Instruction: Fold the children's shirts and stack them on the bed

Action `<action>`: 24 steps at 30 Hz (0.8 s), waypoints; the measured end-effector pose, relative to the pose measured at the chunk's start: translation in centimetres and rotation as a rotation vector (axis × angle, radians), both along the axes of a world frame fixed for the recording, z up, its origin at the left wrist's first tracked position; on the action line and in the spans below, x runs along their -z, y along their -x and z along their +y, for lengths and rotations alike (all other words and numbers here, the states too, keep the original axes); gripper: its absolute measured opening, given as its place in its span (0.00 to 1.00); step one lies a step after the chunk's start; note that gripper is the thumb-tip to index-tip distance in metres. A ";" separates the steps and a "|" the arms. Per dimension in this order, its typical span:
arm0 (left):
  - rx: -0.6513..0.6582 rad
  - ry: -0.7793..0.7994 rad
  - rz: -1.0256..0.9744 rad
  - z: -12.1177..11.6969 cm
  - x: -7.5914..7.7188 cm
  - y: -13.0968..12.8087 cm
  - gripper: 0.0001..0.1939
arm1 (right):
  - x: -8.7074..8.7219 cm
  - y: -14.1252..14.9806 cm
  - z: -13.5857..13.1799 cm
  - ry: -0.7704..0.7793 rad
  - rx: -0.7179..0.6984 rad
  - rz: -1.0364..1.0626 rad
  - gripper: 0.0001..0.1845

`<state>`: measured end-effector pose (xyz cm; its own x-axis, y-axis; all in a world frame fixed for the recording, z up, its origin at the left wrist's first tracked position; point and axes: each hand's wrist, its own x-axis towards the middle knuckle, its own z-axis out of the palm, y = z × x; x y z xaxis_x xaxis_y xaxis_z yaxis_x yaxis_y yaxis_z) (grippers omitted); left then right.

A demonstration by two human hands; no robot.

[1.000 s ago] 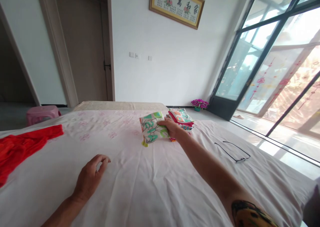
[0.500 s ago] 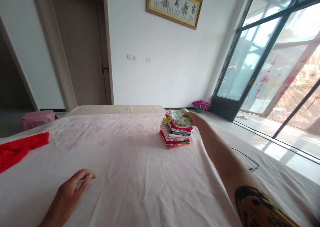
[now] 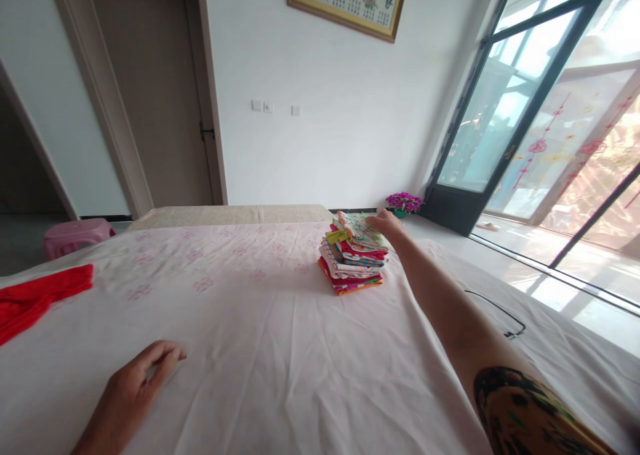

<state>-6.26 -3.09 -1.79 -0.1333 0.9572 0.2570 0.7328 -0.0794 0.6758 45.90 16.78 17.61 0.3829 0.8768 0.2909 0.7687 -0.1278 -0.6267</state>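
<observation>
Right at the top of the pile, there were the fingers of your right hand (image 3: 389,223), reaching onto the far right edge of the leaf-patterned folded cloth (image 3: 361,227); whether they pinched it or merely rested there, you couldn't tell. That cloth lay squarely on the stack of folded cloths (image 3: 355,269), a yellow tag (image 3: 339,235) poking out at its left. Over on the other side, your left hand (image 3: 135,385) hung curled near the flower-printed sheet (image 3: 270,348), thumb tip close to forefinger, nothing seen between them. And the tally: several layers were already folded and piled, the top one in place but not yet let go, while the red cloth (image 3: 47,296) lay loose, far left, off the pile. Beyond your right forearm, partly hidden, were dark-framed eyeglasses (image 3: 509,335); past the stack, magenta flowers (image 3: 406,202).
</observation>
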 end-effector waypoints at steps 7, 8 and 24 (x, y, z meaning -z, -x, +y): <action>0.052 -0.003 -0.052 -0.1 -0.5 -0.3 0.18 | 3.8 2.6 0.3 0.047 -0.402 -0.605 0.25; 0.064 -0.011 -0.061 -0.2 -0.7 -0.4 0.18 | 4.6 2.7 0.3 0.084 -0.443 -0.635 0.25; -0.268 -0.185 0.213 2.5 -1.8 6.4 0.13 | 3.4 11.0 -6.2 -0.510 -0.434 -0.508 0.23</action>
<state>-12.68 -0.56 -0.03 -0.2977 0.8304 0.4709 0.8664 0.0279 0.4986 34.95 10.59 14.23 -0.2431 0.6299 0.7377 0.8884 0.4500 -0.0914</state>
